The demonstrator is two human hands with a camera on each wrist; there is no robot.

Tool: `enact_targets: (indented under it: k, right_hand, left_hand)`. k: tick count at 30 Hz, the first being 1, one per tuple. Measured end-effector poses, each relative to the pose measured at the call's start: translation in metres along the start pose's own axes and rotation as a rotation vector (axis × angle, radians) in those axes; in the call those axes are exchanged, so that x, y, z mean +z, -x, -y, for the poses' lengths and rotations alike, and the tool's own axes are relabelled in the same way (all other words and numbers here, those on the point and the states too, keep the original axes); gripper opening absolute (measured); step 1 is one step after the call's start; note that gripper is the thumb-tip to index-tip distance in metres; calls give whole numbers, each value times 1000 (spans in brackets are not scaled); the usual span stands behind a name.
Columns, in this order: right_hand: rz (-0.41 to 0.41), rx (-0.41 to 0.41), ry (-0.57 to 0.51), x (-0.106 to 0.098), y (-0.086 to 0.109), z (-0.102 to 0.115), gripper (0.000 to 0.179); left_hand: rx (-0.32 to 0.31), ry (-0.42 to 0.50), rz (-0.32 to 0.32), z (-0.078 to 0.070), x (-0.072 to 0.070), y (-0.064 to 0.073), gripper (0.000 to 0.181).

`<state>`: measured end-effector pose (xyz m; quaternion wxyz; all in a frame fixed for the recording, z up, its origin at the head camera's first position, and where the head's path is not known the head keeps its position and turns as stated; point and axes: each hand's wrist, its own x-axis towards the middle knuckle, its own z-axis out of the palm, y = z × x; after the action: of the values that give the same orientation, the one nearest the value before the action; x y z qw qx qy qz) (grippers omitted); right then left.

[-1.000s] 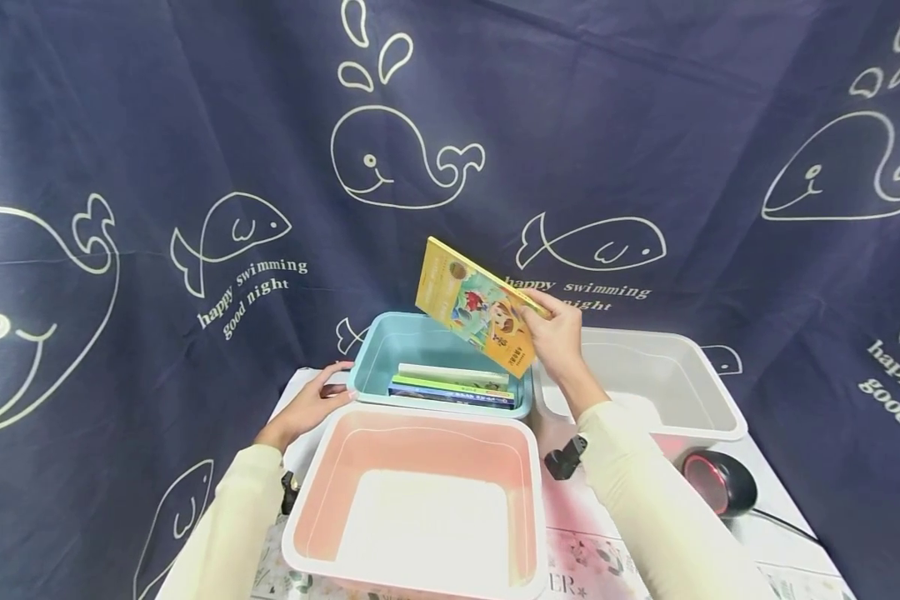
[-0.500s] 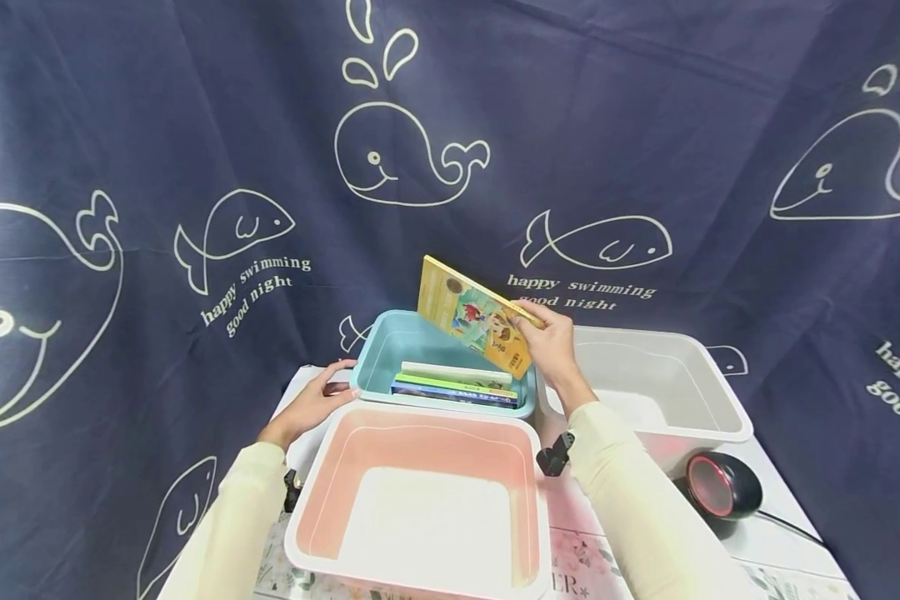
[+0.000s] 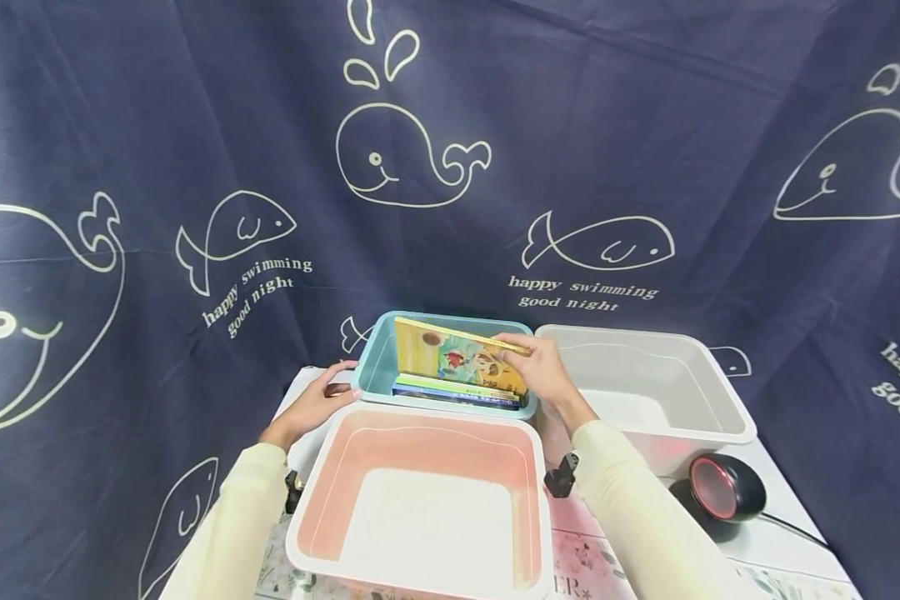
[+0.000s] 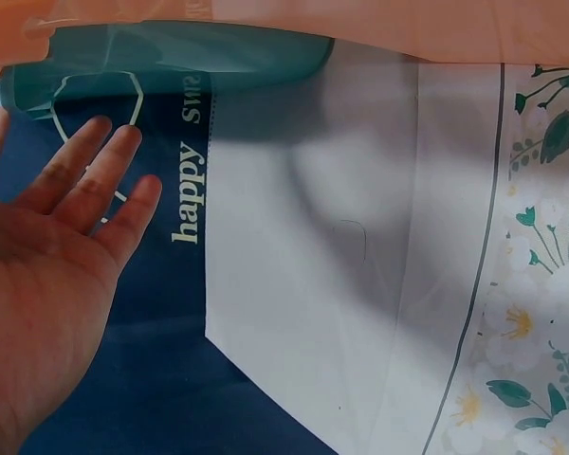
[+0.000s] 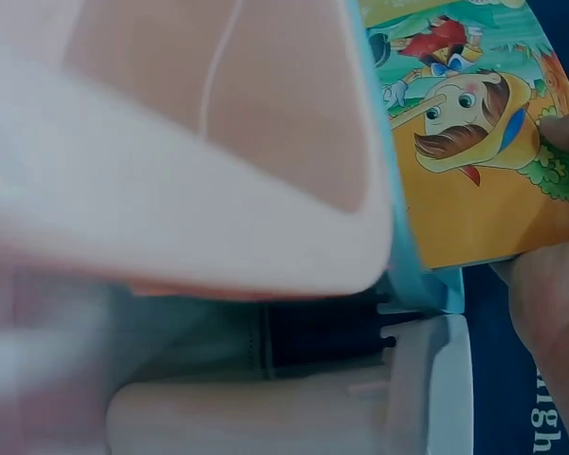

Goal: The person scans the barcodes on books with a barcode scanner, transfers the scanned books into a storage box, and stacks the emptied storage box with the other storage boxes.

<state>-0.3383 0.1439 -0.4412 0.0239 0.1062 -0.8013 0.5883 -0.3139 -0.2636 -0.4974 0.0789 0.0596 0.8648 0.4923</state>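
Observation:
My right hand (image 3: 543,371) pinches the upper right corner of a yellow picture book (image 3: 461,357). A cartoon figure with a long nose shows on the book's cover (image 5: 474,123) in the right wrist view. It stands on edge inside the blue bin (image 3: 378,367), its lower part hidden behind several thinner books (image 3: 457,392) with green and blue spines. At the bin's left end, my left hand (image 3: 317,402) has its fingertips at the rim. Seen from the left wrist, this hand (image 4: 62,256) has loosely straight, spread fingers.
A pink bin (image 3: 318,500) stands in front of the blue one. To the right is a grey-white bin (image 3: 690,375). A black round device (image 3: 727,487) with a cable sits near it. Behind everything hangs a dark blue curtain (image 3: 450,258) with whale drawings.
My right hand has lowered the yellow book into the blue bin, behind the other books, and the book has become more level. The left hand has stayed at the rim.

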Motion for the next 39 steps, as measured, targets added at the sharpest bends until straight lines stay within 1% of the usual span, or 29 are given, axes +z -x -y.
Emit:
enact_targets:
  k: [4,7,13,17,21,25,29,32,36,39]
  right_hand:
    - [49,-29,15,4,3,-4,27]
    - [74,-70,26,7,4,-7,26]
    - [114,-68,0,10,5,-12,26]
    - [130,-65,28,9,6,-17,27]
    - [148,-78,125,9,5,-20,26]
    - [192,-74,223,11,3,-21,26]
    - [256,-99,391,16,1,-23,26]
    - [282,-148,528,19,2,-24,26]
    - [278,-174,584,20,4,-24,30]
    - [266,-172,580,21,5,-24,33]
  left_hand:
    - [-3,3,0,-1,1,0,66]
    - [-7,9,2,-2,2,-1,66]
    - [3,20,3,0,2,-2,65]
    - [7,19,5,1,2,-2,65]
    - [11,16,11,0,2,-2,66]
    - [-1,19,4,-2,0,0,66]
    - [-16,21,9,-2,0,1,67]
    - [-29,13,15,-3,-1,2,68]
    - [-39,10,11,-2,-1,1,68]
    - [-44,16,24,1,-1,0,68]
